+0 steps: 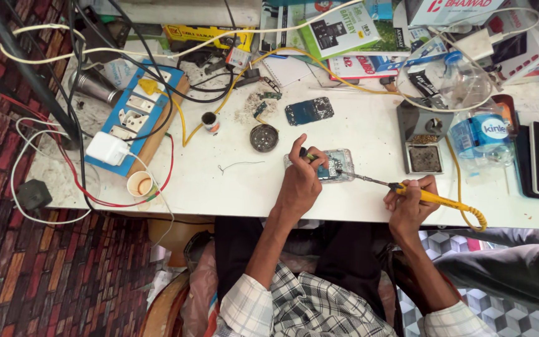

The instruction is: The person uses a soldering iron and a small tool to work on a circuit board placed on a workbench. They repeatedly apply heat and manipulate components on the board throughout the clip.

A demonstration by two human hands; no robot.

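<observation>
Circuit board at frame centre, soldering underway, unfinished: my left hand pinches tweezers, right hand grips soldering iron, tip on board.

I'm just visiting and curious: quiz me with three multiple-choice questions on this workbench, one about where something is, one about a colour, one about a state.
1. Where does the soldering iron tip rest?
A. on the opened phone
B. in the paper cup
C. on the power strip

2. What colour is the iron's handle?
A. red
B. yellow
C. green

3. How is the right hand?
A. open and flat
B. off the table edge, idle
C. closed around the iron

Answers: 1 A, the tip meets the opened phone that the left hand steadies with a small tool. 2 B, the handle and its cord are yellow. 3 C, the fingers wrap the handle.
</observation>
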